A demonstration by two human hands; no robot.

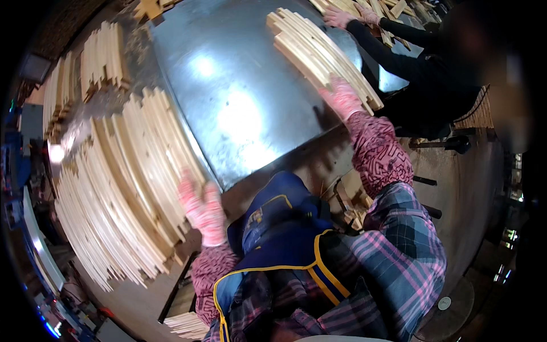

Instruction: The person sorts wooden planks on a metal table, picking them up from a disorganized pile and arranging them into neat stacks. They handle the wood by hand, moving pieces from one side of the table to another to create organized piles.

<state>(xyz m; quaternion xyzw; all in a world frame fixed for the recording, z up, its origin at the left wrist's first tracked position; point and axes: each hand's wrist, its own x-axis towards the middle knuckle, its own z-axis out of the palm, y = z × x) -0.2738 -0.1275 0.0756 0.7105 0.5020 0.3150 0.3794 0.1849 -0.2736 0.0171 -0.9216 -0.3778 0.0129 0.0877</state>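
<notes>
Both my hands wear pink-and-white knit gloves. My left hand (204,211) is open, its thumb and fingers apart, at the right edge of a wide layer of pale wooden strips (128,176). The fingertips meet the outermost strips. My right hand (343,100) lies stretched out against the near end of a smaller row of wooden strips (319,48), which rests on the right side of a shiny metal tabletop (188,85). Part of that hand's fingers is hard to make out against the wood.
At the right, a person in dark clothes (421,74) has gloved hands (340,17) on more wooden pieces. Further strip stacks (104,60) stand at the far left. Below the table's near edge, a container (353,199) holds wood offcuts. Dark handles (430,212) jut out at the right.
</notes>
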